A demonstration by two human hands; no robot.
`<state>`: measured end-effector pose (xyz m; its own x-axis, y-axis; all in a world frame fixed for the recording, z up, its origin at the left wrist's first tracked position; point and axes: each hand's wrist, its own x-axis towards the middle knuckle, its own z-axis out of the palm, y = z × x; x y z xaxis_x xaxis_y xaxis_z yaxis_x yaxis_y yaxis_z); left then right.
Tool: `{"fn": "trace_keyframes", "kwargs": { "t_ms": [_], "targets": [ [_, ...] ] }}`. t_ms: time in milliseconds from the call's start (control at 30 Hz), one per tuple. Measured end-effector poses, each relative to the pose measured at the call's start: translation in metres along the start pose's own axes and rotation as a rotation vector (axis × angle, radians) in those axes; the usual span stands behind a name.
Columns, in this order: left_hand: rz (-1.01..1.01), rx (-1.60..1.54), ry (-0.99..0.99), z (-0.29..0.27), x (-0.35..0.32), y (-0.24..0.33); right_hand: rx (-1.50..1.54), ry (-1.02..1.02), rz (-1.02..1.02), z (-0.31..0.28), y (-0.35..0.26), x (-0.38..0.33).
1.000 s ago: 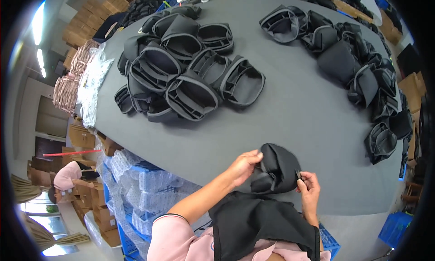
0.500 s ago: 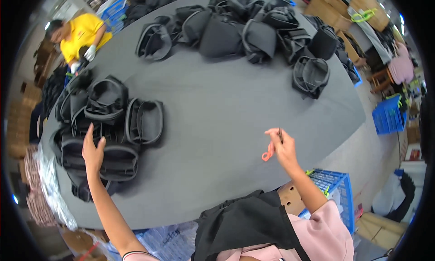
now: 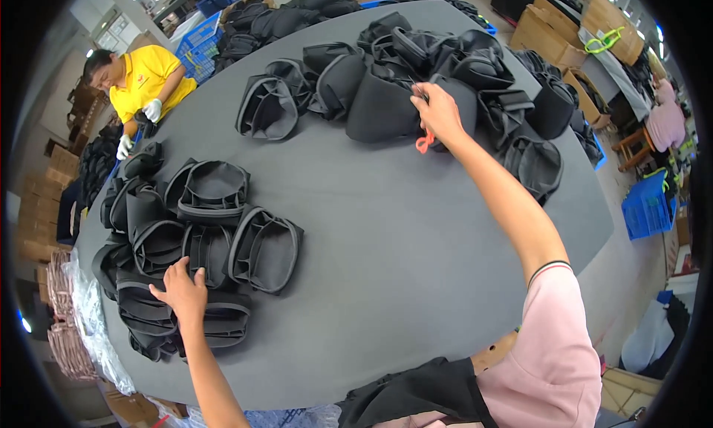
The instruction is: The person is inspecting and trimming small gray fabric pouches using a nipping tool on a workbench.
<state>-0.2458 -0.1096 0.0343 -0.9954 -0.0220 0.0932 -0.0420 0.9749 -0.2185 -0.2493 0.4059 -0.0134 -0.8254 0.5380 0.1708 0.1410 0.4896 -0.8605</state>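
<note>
Fingers of right hand point(image 3: 440, 112) pinch half-hidden orange snips point(image 3: 424, 141); left hand point(image 3: 180, 291) spreads flat on black pouches point(image 3: 189, 242).

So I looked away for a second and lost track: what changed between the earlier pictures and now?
The right hand, holding small orange-handled snips, reached out to the far pile of black pieces. The left hand let go of the piece held a second ago and now rests on the near pile. The grey table is unchanged.

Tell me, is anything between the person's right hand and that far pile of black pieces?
Nothing visible. The right hand, holding small orange snips, already touches a black piece in the far pile. The left hand rests on the near stack.
</note>
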Motion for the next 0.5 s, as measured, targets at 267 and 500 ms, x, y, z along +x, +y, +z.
{"fn": "trace_keyframes", "kwargs": {
  "t_ms": [267, 500],
  "targets": [
    [0.584, -0.597, 0.186, -0.034, -0.041, 0.094, -0.218, -0.007, -0.443, 0.05, 0.015, -0.027],
    [0.721, -1.008, 0.308, -0.022, -0.092, 0.157, -0.551, -0.31, -1.133, 0.004, 0.008, -0.218]
  ]
}}
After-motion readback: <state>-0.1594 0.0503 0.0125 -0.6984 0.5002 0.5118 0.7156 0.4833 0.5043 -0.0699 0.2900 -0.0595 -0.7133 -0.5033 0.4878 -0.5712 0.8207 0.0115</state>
